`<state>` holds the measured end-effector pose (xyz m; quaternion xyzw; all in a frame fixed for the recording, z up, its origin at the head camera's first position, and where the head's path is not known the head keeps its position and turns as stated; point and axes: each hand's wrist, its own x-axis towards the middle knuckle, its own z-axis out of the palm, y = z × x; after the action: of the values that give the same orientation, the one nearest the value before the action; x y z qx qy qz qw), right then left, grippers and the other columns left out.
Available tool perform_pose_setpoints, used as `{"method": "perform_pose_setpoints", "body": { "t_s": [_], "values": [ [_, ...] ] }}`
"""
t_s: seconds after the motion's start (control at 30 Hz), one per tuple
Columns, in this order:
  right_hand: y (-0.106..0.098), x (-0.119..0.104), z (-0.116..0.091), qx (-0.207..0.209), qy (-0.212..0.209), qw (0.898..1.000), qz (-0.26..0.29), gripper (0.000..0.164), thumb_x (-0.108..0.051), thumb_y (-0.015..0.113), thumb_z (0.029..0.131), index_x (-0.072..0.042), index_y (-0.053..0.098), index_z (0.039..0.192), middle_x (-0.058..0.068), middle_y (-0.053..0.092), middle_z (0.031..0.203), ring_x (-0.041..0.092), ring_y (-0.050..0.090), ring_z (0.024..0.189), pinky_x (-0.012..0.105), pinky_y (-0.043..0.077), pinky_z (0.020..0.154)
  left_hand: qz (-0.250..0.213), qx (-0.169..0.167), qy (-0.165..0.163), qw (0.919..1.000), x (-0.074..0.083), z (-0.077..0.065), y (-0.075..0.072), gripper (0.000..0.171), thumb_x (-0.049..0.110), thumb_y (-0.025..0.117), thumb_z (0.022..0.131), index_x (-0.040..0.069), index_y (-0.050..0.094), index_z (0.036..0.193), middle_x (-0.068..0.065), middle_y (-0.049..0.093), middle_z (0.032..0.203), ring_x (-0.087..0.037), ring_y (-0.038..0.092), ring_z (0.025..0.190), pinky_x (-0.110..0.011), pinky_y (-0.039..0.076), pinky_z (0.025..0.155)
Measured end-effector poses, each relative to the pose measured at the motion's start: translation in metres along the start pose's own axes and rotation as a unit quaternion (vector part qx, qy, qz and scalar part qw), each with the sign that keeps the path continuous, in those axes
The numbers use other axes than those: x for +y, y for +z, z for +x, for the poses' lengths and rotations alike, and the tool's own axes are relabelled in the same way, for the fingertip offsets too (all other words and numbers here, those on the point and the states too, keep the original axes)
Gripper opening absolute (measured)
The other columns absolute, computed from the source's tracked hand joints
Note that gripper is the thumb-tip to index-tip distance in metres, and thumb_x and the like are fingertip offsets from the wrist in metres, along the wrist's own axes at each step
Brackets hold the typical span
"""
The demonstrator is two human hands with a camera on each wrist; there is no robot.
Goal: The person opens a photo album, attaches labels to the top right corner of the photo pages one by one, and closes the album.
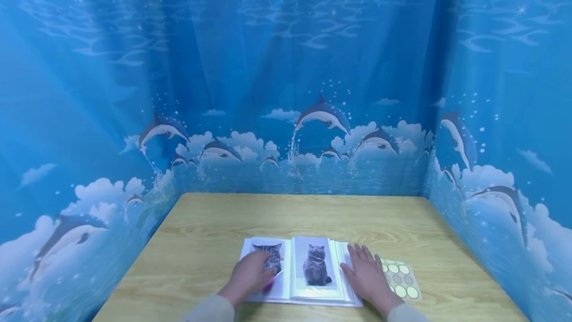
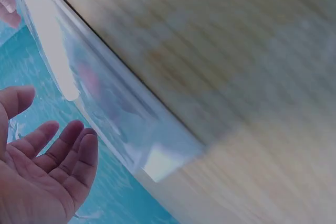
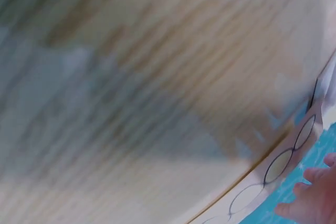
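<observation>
Photo album (image 1: pixel 292 270) spread at lower centre of frame, left hand (image 1: pixel 252 273) loosely open over its left half, right hand (image 1: pixel 368 275) open, fingers extended at its right edge; light, even pressure probably best, keeping pages (image 1: pixel 321 293) flat and uncreased.

Left hand (image 1: pixel 251 276) overlaps an open album (image 1: pixel 298 265); right hand (image 1: pixel 369 275) overlaps album and dotted sheet (image 1: pixel 403 279).

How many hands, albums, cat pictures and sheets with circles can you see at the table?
Hands: 2 (left hand, right hand)
Albums: 1 (open album)
Cat pictures showing: 2 (striped cat, sitting cat)
Sheets with circles: 1 (sheet)
Total: 6
</observation>
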<state>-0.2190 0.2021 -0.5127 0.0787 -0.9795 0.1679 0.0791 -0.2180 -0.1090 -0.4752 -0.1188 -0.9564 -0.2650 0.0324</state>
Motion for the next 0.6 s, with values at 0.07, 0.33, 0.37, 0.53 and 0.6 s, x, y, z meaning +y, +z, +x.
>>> {"method": "perform_pose_setpoints", "body": {
  "t_s": [0.07,0.33,0.37,0.53,0.6],
  "values": [
    [-0.003,0.004,-0.001,0.006,0.004,1.0,-0.002,0.06,-0.034,0.053,0.101,0.005,0.041,0.145,0.03,0.036,0.15,0.051,0.028,0.139,0.072,0.015,0.11,0.004,0.007,0.009,0.9999,0.007,0.004,0.004,0.042,0.026,0.076,0.085,0.0,0.068,0.116,-0.018,0.069,0.111,-0.037,0.064,0.103,-0.055,0.051,0.09],
    [-0.017,0.023,-0.006,0.014,0.035,0.999,0.022,0.063,-0.032,0.052,0.102,0.01,0.037,0.145,0.034,0.028,0.152,0.054,0.022,0.14,0.07,0.014,0.111,0.018,0.015,0.043,0.9988,0.026,0.016,0.02,0.05,0.036,0.073,0.088,0.001,0.065,0.123,-0.021,0.065,0.12,-0.04,0.061,0.112,-0.057,0.049,0.095],
    [-0.019,0.025,-0.007,0.013,0.039,0.999,0.026,0.063,-0.032,0.051,0.102,0.011,0.036,0.146,0.034,0.027,0.152,0.054,0.022,0.14,0.07,0.014,0.111,0.017,0.012,0.047,0.9987,0.029,0.017,0.021,0.05,0.036,0.072,0.089,0.001,0.064,0.124,-0.021,0.065,0.121,-0.04,0.061,0.112,-0.057,0.048,0.095],
    [-0.026,0.04,-0.01,0.017,0.059,0.997,0.041,0.062,-0.03,0.048,0.103,0.013,0.034,0.145,0.037,0.025,0.151,0.056,0.019,0.14,0.07,0.012,0.112,0.019,-0.003,0.056,0.9983,0.044,0.022,0.028,0.053,0.039,0.069,0.091,0.002,0.061,0.128,-0.022,0.062,0.126,-0.04,0.058,0.117,-0.059,0.047,0.097],
    [-0.028,0.047,-0.012,0.02,0.067,0.997,0.041,0.061,-0.029,0.047,0.103,0.014,0.034,0.145,0.037,0.025,0.151,0.056,0.019,0.139,0.07,0.013,0.111,0.024,-0.007,0.058,0.998,0.049,0.024,0.032,0.055,0.04,0.069,0.091,0.003,0.06,0.13,-0.022,0.061,0.128,-0.04,0.057,0.119,-0.059,0.045,0.099]
  ]
}}
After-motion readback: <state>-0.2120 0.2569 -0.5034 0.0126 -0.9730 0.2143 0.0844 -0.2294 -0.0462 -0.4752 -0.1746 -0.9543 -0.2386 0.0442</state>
